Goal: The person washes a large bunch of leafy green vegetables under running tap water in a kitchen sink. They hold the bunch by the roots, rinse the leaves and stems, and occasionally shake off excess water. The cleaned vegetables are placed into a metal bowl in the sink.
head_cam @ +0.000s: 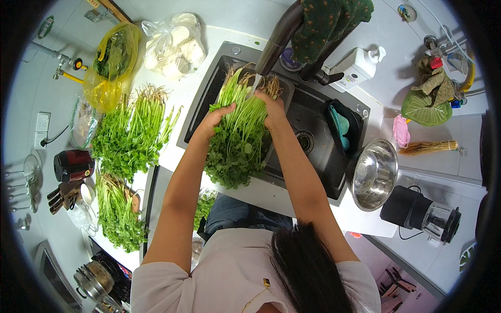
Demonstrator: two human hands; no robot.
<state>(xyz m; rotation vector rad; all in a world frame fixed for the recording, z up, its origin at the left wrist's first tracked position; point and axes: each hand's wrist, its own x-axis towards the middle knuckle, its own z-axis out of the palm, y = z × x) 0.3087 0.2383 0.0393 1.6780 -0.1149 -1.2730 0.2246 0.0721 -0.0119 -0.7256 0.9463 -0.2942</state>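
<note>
A large bunch of leafy herb greens (246, 129), cilantro-like with pale stems and stringy roots, lies across the left part of a dark double sink (321, 164). Its roots point toward the black faucet (280, 39), and its leaves hang over the near rim. My left hand (216, 119) grips the stems from the left, thumb on top. On the other side, my right hand (273, 108) holds the stems just below the roots, its fingertips partly hidden. A thin stream of water (256, 82) falls from the spout onto the root end.
More rooted greens (129, 133) lie on the left counter, beside a yellow plastic bag (111, 66) and a clear bag of white pieces (176, 47). A steel bowl (375, 174) tilts against the sink's right side. A soap bottle (356, 70) and blender (419, 215) stand to the right.
</note>
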